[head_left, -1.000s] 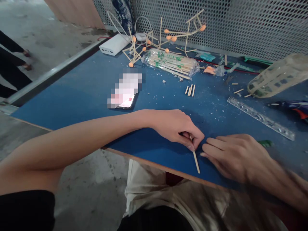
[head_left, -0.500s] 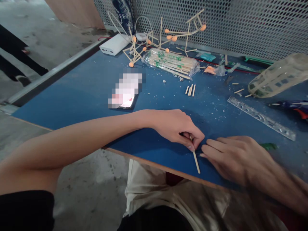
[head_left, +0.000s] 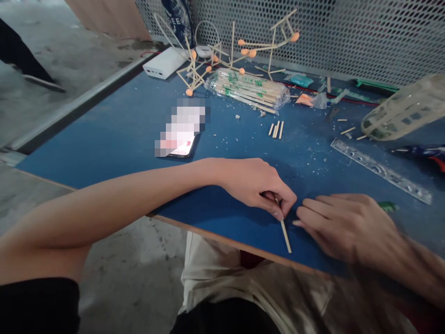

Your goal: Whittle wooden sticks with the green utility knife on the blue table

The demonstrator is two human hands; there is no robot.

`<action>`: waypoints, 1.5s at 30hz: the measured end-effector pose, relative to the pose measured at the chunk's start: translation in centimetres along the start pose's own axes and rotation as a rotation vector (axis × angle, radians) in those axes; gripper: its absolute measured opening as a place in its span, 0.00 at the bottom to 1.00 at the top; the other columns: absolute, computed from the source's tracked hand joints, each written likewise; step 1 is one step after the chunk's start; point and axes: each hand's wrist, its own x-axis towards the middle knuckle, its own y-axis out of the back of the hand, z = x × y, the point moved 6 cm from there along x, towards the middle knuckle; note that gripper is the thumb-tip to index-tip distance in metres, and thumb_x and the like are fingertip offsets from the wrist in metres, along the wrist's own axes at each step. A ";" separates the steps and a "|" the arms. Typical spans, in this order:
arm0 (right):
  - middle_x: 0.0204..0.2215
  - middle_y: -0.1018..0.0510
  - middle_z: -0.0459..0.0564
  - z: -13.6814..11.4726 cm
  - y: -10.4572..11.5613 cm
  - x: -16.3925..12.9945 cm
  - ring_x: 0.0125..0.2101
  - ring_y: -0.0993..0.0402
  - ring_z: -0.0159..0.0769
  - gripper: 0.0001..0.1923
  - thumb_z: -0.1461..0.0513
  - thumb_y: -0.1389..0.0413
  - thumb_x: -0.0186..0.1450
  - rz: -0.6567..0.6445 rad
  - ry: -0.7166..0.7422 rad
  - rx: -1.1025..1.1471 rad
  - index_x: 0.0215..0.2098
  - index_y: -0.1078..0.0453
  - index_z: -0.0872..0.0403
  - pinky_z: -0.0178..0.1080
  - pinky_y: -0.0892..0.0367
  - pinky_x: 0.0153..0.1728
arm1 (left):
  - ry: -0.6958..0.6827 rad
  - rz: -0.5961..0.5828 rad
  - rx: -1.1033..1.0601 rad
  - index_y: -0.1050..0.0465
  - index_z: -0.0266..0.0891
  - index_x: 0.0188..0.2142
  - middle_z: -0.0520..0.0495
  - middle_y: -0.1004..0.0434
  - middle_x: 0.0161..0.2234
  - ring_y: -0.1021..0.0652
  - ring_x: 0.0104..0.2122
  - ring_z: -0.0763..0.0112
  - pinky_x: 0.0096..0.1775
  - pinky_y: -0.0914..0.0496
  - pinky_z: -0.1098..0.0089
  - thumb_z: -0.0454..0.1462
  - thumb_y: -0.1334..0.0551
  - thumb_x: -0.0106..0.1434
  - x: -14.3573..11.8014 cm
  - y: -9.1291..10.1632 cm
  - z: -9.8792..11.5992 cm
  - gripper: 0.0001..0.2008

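Note:
Near the table's front edge, my left hand (head_left: 259, 185) pinches a thin wooden stick (head_left: 286, 236) between thumb and fingers. The stick's lower end points toward the edge, and its upper part runs up under the curled fingers. Just to the right, apart from the stick by a small gap, my right hand (head_left: 344, 222) is closed with its fingers bent together. Whatever it grips, if anything, is hidden. Several short cut stick pieces (head_left: 276, 130) lie side by side on the blue table (head_left: 114, 134) beyond my hands.
A phone (head_left: 182, 134) lies left of centre, with a white power bank (head_left: 165, 62) behind it. Stick structures with orange blobs (head_left: 252, 53) stand behind a bag of sticks (head_left: 246, 88). Rightward are a clear ruler (head_left: 382, 171), a bottle (head_left: 399, 109) and a glue gun (head_left: 422, 151).
My right hand has shifted slightly right, widening the small gap to my left hand. The left hand keeps its pinch on the stick. A person's leg in the background has moved.

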 end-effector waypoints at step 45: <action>0.26 0.29 0.38 -0.2 -0.6 -0.1 0.23 0.34 0.36 0.08 0.64 0.52 0.72 -0.091 0.027 0.077 0.34 0.41 0.47 0.43 0.47 0.27 | 0.015 0.040 -0.021 0.21 0.52 0.40 0.55 0.16 0.35 0.19 0.35 0.73 0.35 0.34 0.73 0.44 0.39 0.70 0.0 0.1 0.0 0.07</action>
